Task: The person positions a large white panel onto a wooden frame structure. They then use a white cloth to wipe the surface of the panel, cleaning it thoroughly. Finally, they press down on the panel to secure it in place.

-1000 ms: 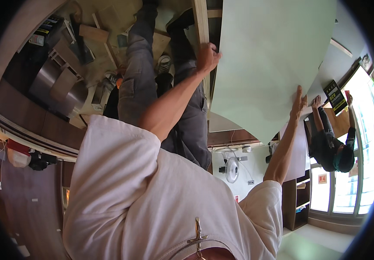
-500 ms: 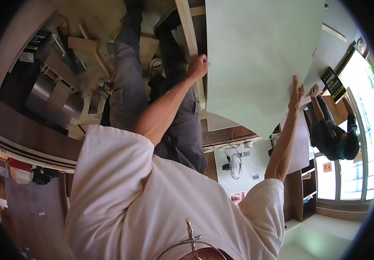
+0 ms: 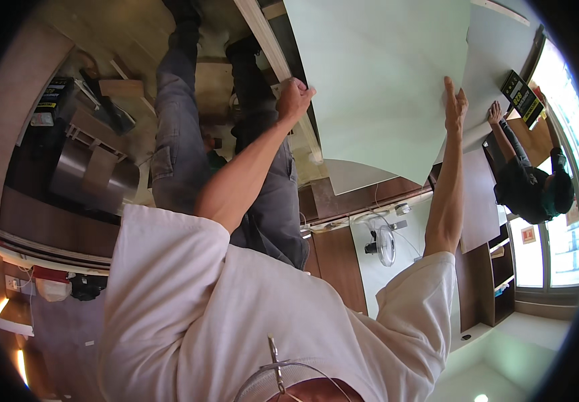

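A large pale, thin sheet with a curved near edge spans the upper middle. My left hand is closed at its left edge, with the thumb and fingers pinched there. Close to the sheet's right edge, my right hand lies against it with the fingers stretched out; whether the thumb goes around the edge is unclear. A light wooden strip runs beside the sheet's left edge, just beyond my left hand. Beneath the curved edge, part of another pale panel shows.
On the right, a co-worker in dark clothes has a hand on a grey surface beside a black and yellow box. A small fan and an open shelf unit are nearer. Wood pieces lie at the far left.
The sheet and my left hand appear shifted left in view, while my right hand sits higher against the sheet. The whole scene has also shifted somewhat as my head turned.
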Tool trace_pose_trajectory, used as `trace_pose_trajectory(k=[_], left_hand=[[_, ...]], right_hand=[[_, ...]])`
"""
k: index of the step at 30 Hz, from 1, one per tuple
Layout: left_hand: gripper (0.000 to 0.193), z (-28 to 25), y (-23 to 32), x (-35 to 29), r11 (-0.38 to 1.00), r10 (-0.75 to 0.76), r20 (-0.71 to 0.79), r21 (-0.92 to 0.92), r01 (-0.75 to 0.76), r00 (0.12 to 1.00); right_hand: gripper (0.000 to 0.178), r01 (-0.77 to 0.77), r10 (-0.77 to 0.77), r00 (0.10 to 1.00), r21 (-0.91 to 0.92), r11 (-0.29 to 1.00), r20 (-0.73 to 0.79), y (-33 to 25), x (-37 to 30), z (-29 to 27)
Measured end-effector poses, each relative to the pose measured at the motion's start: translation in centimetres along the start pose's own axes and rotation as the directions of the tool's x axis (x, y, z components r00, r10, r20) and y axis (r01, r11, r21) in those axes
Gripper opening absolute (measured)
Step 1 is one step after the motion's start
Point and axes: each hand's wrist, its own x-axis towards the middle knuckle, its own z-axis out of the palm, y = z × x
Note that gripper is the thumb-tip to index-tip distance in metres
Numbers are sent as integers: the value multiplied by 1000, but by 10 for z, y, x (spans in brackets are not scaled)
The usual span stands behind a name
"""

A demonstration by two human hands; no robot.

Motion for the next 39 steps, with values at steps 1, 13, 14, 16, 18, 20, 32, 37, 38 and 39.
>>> trace_pose_trajectory(k=[1,13,14,16,18,20,32,37,38,39], left_hand=[[31,0,1,-7,999,24,23,29,-25,999],[23,34,-49,-16,989,65,120,121,-79,991],[23,33,-51,-15,989,63,145,121,-81,987],[24,33,-53,-14,989,57,138,130,-76,989],[24,33,-56,-11,987,69,130,135,-87,989],[23,34,-60,-8,984,98,119,134,-114,988],[19,23,-24,-34,983,157,32,88,-160,987],[19,43,-38,-42,996,9,-151,-84,-22,988],[19,44,-38,-43,998,-3,-171,-59,-7,985],[18,42,-39,-44,996,5,-147,-82,-17,989]], right_hand=[[59,-7,7,1000,15,1000,5,6,4,3],[57,-55,41,988,98,994,146,10,23,13],[58,-74,57,986,107,991,155,18,24,15],[60,-56,40,990,113,992,136,21,29,23],[61,-43,26,991,128,991,131,18,30,28],[62,-35,14,990,149,988,141,12,30,30],[64,-20,5,995,151,988,102,29,32,32],[64,-18,3,995,147,989,100,13,19,19],[64,-36,20,993,138,990,114,10,17,16],[64,-32,13,994,169,985,112,7,14,14]])
